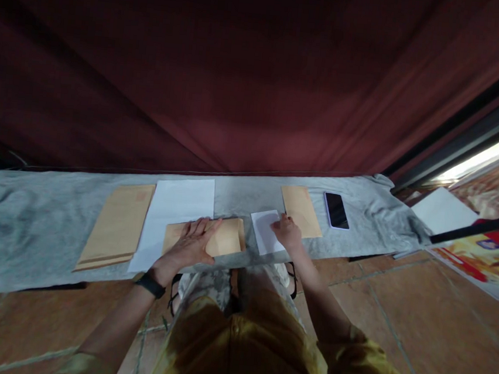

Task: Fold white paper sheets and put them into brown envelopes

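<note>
My left hand (191,245) lies flat with spread fingers on a brown paper envelope (227,238), which is turned sideways and partly covers white paper sheets (182,197). A small folded white paper (264,232) lies just right of that envelope. My right hand (288,233) is closed, its curled fingers at the right edge of the folded paper; the fingertips are partly hidden. Behind this hand, and partly covered by it, is another brown envelope (304,209).
A stack of larger brown envelopes (118,221) lies at the left. A phone (336,210) rests at the right on the grey cloth (365,204) that covers the narrow bench. A dark red curtain (250,93) hangs behind; a colourful printed box (487,257) is at far right.
</note>
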Tool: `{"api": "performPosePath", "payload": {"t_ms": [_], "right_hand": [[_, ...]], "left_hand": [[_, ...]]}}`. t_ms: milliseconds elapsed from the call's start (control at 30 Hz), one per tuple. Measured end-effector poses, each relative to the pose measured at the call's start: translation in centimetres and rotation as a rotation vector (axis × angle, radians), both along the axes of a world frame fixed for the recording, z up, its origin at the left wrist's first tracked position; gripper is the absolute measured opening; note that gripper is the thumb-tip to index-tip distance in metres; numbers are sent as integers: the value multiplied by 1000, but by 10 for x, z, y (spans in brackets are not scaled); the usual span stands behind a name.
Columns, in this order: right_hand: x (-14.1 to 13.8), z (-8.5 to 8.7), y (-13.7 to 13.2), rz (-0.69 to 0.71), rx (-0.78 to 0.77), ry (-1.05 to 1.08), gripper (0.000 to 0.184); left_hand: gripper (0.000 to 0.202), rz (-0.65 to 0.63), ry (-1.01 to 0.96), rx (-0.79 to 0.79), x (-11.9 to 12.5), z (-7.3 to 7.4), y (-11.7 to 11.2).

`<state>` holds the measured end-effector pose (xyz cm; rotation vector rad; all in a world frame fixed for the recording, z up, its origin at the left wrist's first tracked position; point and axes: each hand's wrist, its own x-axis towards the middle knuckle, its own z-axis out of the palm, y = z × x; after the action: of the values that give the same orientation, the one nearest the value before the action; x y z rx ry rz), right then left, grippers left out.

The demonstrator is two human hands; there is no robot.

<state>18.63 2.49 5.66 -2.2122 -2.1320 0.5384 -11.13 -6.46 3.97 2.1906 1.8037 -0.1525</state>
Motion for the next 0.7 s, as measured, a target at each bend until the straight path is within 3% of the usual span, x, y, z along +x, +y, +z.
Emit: {"api": "performPosePath", "payload": {"t_ms": [233,300,433,533,700], "right_hand": [[-2,-10,17,-72,-20,104,43],[4,-11,19,-80,-24,184,37],[24,-9,19,-80,-29,426,9],[39,-5,15,-109,-33,656,23],[41,-6,0,-210,-9,1024,27]], "left_hand": [[121,22,-14,-11,2,2,0],[122,26,-15,-19,2,3,0],[123,23,-15,-43,2,5,2],[124,20,-19,-48,3,7,3],[125,24,-44,-48,1,4,3]]}}
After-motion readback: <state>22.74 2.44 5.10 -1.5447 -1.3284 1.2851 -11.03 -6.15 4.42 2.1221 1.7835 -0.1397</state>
